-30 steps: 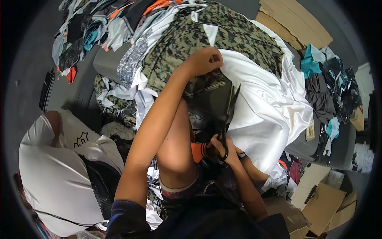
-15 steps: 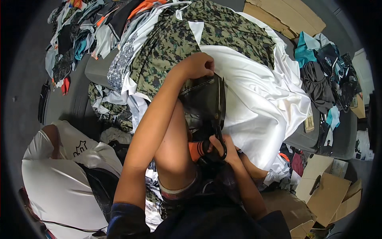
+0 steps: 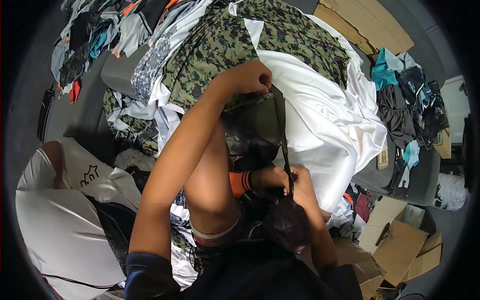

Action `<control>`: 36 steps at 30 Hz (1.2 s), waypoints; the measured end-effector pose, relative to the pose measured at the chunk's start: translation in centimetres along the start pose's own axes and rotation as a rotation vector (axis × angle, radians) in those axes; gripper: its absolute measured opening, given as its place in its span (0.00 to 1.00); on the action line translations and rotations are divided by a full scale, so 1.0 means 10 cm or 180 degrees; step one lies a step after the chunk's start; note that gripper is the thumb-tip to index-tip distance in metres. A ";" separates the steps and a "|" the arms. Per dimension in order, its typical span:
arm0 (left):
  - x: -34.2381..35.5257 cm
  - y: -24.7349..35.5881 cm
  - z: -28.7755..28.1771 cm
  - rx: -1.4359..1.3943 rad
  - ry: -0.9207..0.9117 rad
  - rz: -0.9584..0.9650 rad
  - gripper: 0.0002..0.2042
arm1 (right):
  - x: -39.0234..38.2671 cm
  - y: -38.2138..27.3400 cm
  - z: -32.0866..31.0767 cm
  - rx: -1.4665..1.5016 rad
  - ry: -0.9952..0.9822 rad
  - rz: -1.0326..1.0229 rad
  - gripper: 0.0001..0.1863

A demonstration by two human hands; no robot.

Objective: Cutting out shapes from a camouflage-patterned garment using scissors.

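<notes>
A dark piece of cloth [image 3: 257,120], partly see-through, is stretched over my raised knee, with a light stitched line along its upper edge. My left hand [image 3: 246,77] is closed with fingertips pinched on its top corner, in front of the camouflage and white fabric. Lower and to the right, my right hand [image 3: 300,184] grips the long dark edge strip that runs down from that corner. Beneath the right hand hangs a dark maroon bunched bit of cloth [image 3: 287,222]; whether it belongs to the same piece I cannot tell. An orange sock [image 3: 239,184] shows on my leg.
Camouflage fabric [image 3: 210,65] and shiny white fabric [image 3: 325,120] are heaped ahead. Garments [image 3: 395,100] lie on the right, more scraps [image 3: 95,35] at far left. Cardboard boxes [image 3: 400,245] stand at lower right. A person in a white shirt [image 3: 70,210] sits on my left.
My right hand has moved slightly right along the dark strip, which now looks straighter and tauter. My left hand keeps its pinch at the corner. The view has shifted a little.
</notes>
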State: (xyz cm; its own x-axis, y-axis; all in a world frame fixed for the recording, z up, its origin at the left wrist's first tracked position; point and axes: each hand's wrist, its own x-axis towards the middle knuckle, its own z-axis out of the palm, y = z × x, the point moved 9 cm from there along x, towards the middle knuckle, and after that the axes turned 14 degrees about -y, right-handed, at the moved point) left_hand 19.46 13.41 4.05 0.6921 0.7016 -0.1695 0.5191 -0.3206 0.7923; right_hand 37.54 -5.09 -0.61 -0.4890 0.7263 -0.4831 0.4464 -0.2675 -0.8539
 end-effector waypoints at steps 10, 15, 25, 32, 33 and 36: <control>-0.04 -0.08 -0.01 -0.0113 0.0014 -0.0308 0.03 | 0.06 0.06 -0.04 0.0017 0.0096 0.0254 0.22; -0.04 -0.12 -0.03 -0.0162 0.0067 -0.0383 0.02 | -0.07 0.07 0.00 0.0155 0.0082 0.0453 0.26; 0.01 -0.10 -0.02 -0.0065 0.0033 -0.0279 0.03 | 0.03 0.04 0.12 0.0643 0.0047 0.0027 0.26; -0.01 -0.14 -0.02 -0.0031 0.0059 -0.0309 0.03 | 0.09 0.06 0.11 0.0604 0.0032 0.0092 0.25; 0.00 -0.15 -0.02 -0.0029 0.0064 -0.0306 0.04 | 0.08 0.05 0.10 0.0585 0.0002 0.0093 0.25; 0.01 -0.18 -0.02 -0.0028 0.0066 -0.0298 0.04 | 0.07 0.05 0.05 0.0550 -0.0052 0.0100 0.25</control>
State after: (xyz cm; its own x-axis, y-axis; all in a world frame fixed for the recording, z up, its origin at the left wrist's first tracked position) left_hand 18.50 14.20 2.67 0.6301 0.7414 -0.2309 0.5766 -0.2474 0.7787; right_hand 37.04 -5.02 -1.46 -0.4896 0.7058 -0.5120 0.3268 -0.3958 -0.8582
